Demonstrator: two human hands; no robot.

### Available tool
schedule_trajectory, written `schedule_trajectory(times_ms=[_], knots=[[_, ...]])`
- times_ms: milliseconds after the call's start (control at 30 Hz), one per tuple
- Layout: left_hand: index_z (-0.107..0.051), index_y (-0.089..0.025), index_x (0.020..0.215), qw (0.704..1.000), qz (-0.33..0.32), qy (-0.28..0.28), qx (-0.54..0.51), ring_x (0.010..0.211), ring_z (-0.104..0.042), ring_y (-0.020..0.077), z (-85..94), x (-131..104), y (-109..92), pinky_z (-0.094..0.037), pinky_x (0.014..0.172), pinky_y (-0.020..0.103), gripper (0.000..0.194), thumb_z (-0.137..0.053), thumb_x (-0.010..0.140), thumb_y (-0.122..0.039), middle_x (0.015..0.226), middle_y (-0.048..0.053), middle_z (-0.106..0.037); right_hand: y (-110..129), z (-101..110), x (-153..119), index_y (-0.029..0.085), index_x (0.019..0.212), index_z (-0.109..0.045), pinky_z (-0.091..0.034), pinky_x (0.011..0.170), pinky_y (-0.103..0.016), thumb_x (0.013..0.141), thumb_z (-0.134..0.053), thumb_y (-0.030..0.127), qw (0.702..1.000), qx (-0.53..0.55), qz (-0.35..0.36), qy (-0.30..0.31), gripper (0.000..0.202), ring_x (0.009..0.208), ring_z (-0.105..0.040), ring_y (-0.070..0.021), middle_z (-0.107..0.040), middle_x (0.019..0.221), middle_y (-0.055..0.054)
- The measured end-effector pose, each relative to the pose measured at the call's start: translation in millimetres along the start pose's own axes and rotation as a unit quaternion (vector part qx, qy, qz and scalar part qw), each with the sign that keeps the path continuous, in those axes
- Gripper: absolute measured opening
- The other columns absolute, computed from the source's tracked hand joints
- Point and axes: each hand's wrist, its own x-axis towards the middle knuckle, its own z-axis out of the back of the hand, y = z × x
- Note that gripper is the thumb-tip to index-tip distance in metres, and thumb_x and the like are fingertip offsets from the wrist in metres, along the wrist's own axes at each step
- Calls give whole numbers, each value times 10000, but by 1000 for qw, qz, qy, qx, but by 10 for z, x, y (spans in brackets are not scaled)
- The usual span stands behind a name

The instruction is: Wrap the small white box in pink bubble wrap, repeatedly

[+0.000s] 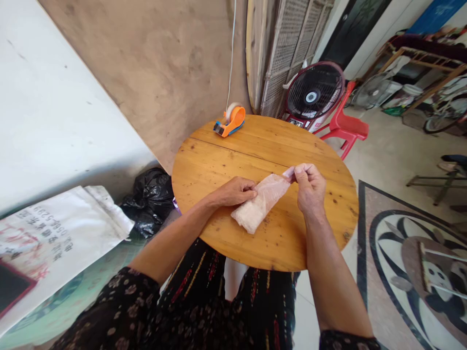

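A translucent plastic bag (268, 197) lies slantwise over the round wooden table, its fuller pale end toward me. What fills that end cannot be made out through the plastic. My right hand (310, 187) pinches the narrow, twisted far end of the bag between thumb and fingers. On the bag's left edge, my left hand (235, 191) is closed with thumb and fingertips against the plastic. Toward the back of the table stands an orange and blue tape dispenser (231, 121) with a roll of tape in it, apart from both hands.
The round wooden table (204, 165) stands against a plywood panel (164, 63). Behind it are a floor fan (312, 95) and a red plastic chair (346, 124). Black plastic bags (151, 194) and a white printed sack (69, 228) lie at the left.
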Motion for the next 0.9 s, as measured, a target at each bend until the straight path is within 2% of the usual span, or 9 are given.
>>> schedule_trajectory(times_ms=[167, 333, 433, 533, 633, 733, 833, 900], knots=[[-571, -146, 716, 999, 9, -39, 4, 602, -457, 92, -24, 30, 48, -325, 563, 212, 161, -513, 799, -271, 648, -33, -526, -51, 7, 14, 205, 755, -586, -454, 595, -266, 865, -648, 467, 999, -20, -15, -24, 291, 598, -555, -118, -614, 661, 16], [-561, -147, 705, 999, 21, -46, -3, 592, -448, 93, -26, 42, 67, -309, 548, 214, 184, -507, 800, -295, 639, -32, -518, -65, 6, 13, 203, 759, -578, -457, 577, -251, 871, -631, 473, 999, -5, -30, -43, 298, 575, -562, -101, -635, 705, 12], [-550, -151, 690, 998, 26, -56, -4, 566, -418, 88, -29, 43, 76, -285, 529, 214, 168, -507, 784, -284, 608, -43, -479, -62, 18, 22, 201, 754, -580, -461, 559, -244, 860, -643, 469, 996, 13, -46, -80, 295, 549, -572, -92, -632, 714, 18], [-551, -150, 691, 997, 40, -66, -21, 546, -403, 82, -37, 48, 88, -284, 519, 213, 159, -514, 765, -287, 596, -49, -465, -12, 15, 0, 202, 736, -596, -476, 575, -250, 848, -670, 443, 996, 2, -28, -85, 276, 548, -577, -96, -631, 690, 21], [-560, -150, 705, 995, 52, -72, -41, 536, -400, 81, -45, 54, 91, -290, 512, 210, 159, -515, 754, -294, 590, -51, -461, 103, -15, -65, 205, 725, -631, -496, 601, -267, 843, -687, 417, 1000, -9, -17, -8, 249, 571, -590, -117, -643, 656, 13], [-553, -152, 700, 994, 61, -75, -47, 533, -407, 82, -46, 57, 75, -293, 504, 209, 157, -512, 749, -295, 588, -50, -461, 233, -47, -132, 196, 699, -663, -472, 566, -258, 860, -671, 411, 993, -21, -40, 111, 269, 555, -575, -116, -652, 635, -1], [-537, -156, 694, 994, 68, -73, -49, 525, -400, 82, -44, 61, 58, -287, 492, 208, 177, -507, 764, -316, 581, -50, -454, 285, -62, -160, 177, 711, -688, -444, 538, -254, 870, -652, 432, 961, -54, -94, 253, 303, 537, -557, -112, -670, 654, -17], [-536, -156, 694, 994, 67, -77, -43, 527, -393, 82, -42, 64, 53, -278, 488, 208, 204, -511, 778, -340, 580, -50, -446, 254, -63, -160, 172, 709, -681, -434, 530, -257, 874, -635, 456, 938, -76, -116, 316, 332, 532, -549, -116, -659, 643, -15]])
